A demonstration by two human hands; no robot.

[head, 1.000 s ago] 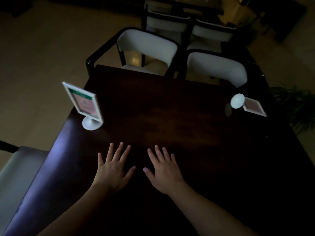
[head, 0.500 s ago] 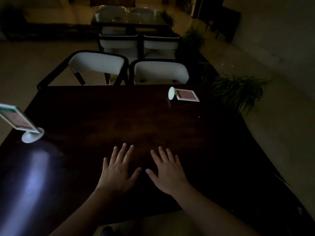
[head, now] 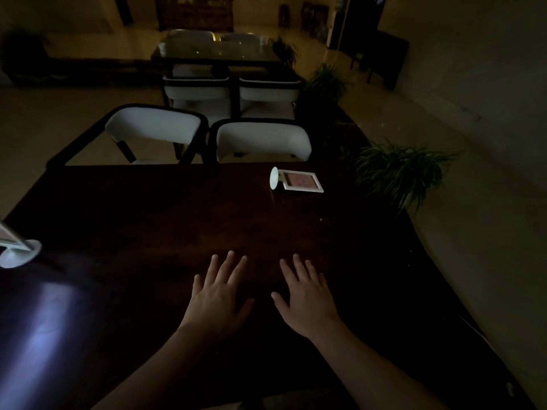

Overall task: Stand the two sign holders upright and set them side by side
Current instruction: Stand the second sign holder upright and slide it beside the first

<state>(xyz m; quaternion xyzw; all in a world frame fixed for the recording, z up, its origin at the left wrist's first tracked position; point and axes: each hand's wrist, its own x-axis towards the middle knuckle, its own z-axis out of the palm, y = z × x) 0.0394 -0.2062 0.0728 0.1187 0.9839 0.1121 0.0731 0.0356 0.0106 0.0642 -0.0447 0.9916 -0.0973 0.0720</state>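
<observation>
One white sign holder (head: 297, 181) lies flat on the dark wooden table (head: 148, 220) near its far right edge, its round foot pointing left and a pink card in the frame. The other sign holder (head: 17, 251) stands upright at the left edge of the picture, mostly cut off, with only its round foot and a frame corner showing. My left hand (head: 217, 294) and my right hand (head: 306, 294) rest flat on the table side by side, fingers spread, holding nothing. Both are well short of either holder.
Two white-backed chairs (head: 260, 140) stand against the table's far edge. A leafy plant (head: 399, 173) sits on the floor past the right edge. Another table (head: 216, 53) with chairs stands further back. A pale glare marks the tabletop at near left.
My view has swung right and up: the upright holder slid to the left edge of the picture and the lying one moved toward the centre. Both hands stayed flat on the table.
</observation>
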